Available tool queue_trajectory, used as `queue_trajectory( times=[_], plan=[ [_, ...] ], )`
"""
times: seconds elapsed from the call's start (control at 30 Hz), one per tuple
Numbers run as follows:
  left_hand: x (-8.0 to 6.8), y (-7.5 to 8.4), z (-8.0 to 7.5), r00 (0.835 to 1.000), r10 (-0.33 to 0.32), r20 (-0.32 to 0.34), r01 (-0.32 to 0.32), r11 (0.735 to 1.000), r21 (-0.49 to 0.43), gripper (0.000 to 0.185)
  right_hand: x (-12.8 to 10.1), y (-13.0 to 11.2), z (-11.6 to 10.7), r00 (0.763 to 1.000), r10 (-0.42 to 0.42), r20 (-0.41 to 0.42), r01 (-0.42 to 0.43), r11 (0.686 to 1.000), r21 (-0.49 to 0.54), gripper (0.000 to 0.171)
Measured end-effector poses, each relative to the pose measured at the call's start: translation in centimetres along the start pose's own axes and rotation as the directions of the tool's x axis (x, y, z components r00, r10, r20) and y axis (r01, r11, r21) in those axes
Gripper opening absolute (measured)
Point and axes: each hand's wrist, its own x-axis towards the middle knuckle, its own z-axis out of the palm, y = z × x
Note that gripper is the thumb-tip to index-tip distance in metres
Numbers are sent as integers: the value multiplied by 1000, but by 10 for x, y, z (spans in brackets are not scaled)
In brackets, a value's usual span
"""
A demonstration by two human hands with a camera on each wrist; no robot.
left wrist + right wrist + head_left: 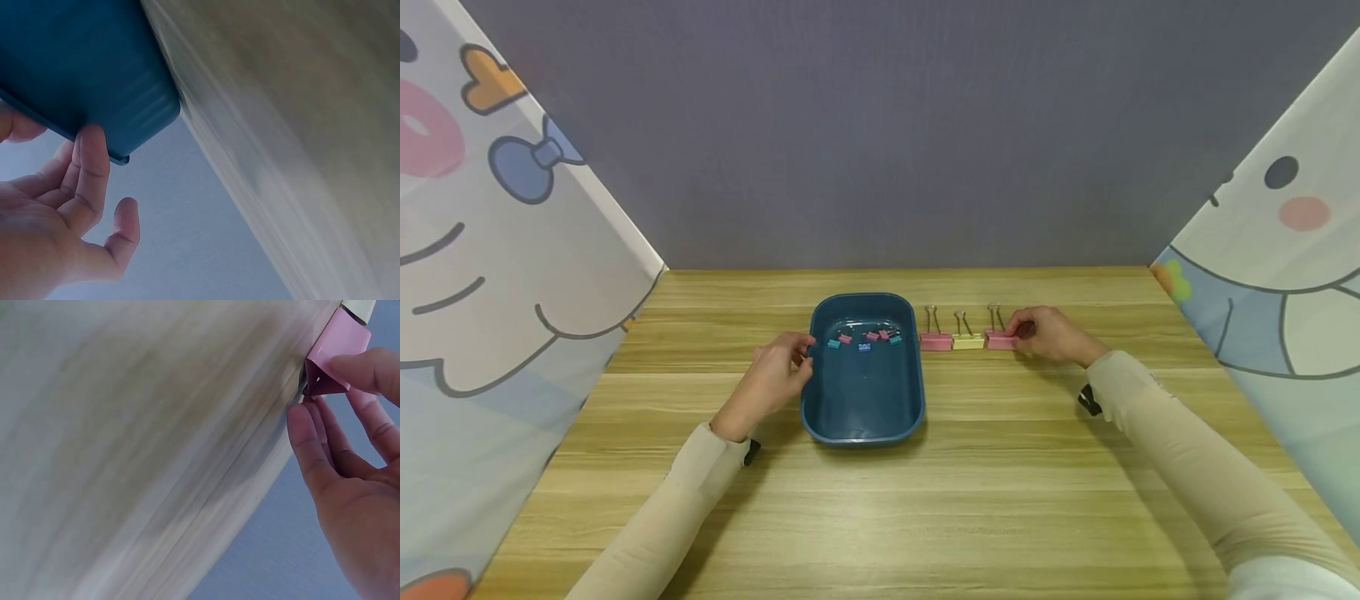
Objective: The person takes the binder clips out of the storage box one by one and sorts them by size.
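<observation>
A blue tray [863, 417] stands on the wooden table [970, 500], near its middle; the left hand [771, 379] rests against the tray's left rim with fingers loosely bent, and from the left wrist view the fingertips [92, 145] touch the rim without clamping it, so the hand seems relaxed rather than gripping, though the blur makes this hard to judge; several small clips [865, 337], pink, teal and blue, lie at the far end inside the tray; just to the right of the tray three larger clips stand in a row on the table, a pink clip [936, 341], a yellow clip [967, 341] and a second pink clip [999, 339]; the right hand [1048, 333] pinches that last one between thumb and fingers.
</observation>
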Motion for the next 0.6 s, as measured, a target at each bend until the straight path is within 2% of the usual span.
queue_trajectory(
  times=[0.3, 0.6],
  plan=[
    [0, 1, 0, 1000, 2, -3, -2, 1000, 8, 28, -1, -20, -6, 999, -36, -36, 36, 999, -13, 17],
    [1, 2, -1, 1000, -6, 2, 6, 1000, 10, 29, 3, -49, -10, 983, -173, -64, 172, 985, -31, 19]
  ],
)
